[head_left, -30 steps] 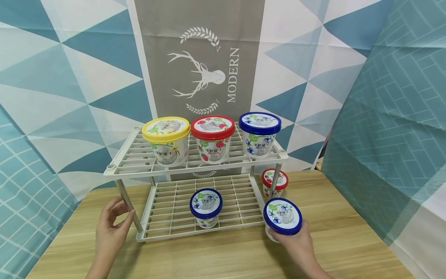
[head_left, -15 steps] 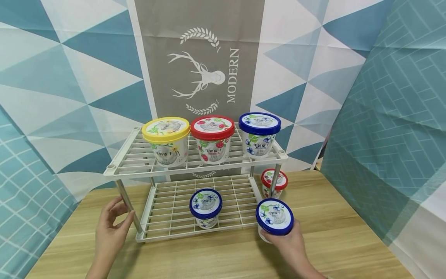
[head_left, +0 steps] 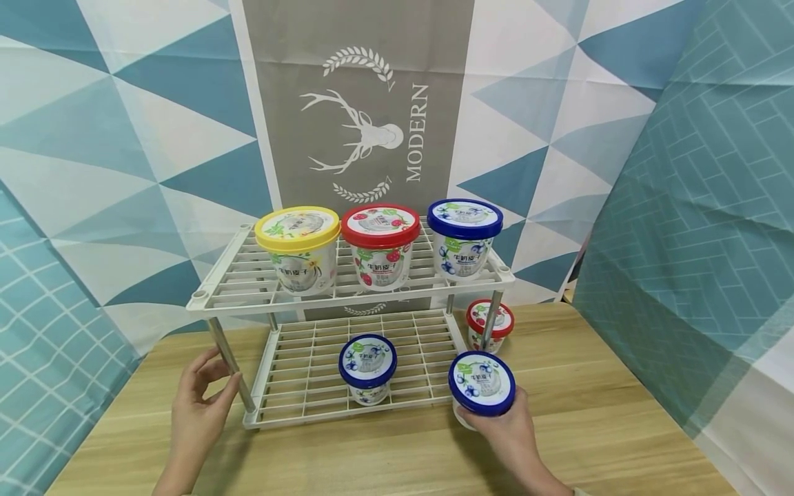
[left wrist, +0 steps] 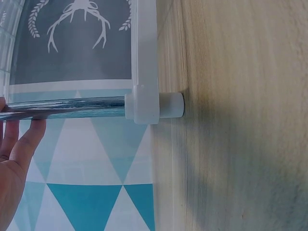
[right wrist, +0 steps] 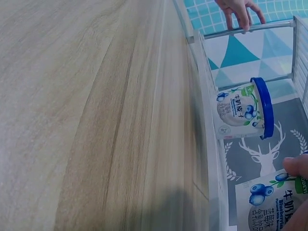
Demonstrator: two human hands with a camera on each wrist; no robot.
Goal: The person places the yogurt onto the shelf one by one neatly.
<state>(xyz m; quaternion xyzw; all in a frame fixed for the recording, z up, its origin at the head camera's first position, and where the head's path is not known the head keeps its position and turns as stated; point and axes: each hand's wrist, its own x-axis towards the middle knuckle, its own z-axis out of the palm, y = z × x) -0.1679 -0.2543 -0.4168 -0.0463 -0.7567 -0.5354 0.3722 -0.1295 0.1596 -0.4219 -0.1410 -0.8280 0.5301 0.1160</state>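
Observation:
My right hand (head_left: 511,427) grips a blueberry tub with a blue lid (head_left: 482,384) at the front right corner of the white two-tier rack (head_left: 366,301). In the right wrist view, thumb and fingers hold that tub's printed side (right wrist: 262,199). With fingers and thumb, my left hand (head_left: 200,413) holds the rack's front left metal post (head_left: 223,348); the left wrist view shows fingertips against this post (left wrist: 82,107). Another blue-lidded tub (head_left: 368,368) stands upright on the lower shelf. Whether the held tub touches the shelf I cannot tell.
On the upper shelf stand a yellow-lidded tub (head_left: 298,248), a red-lidded tub (head_left: 381,244) and a blue-lidded tub (head_left: 464,238). A smaller-looking red-lidded tub (head_left: 490,320) sits on the wooden table (head_left: 595,413), behind the right front post. Patterned cloth (head_left: 521,89) hangs behind.
My right hand has moved left with the blueberry tub, towards the rack's front right corner. The left hand stays on the post, and the other tubs keep their places.

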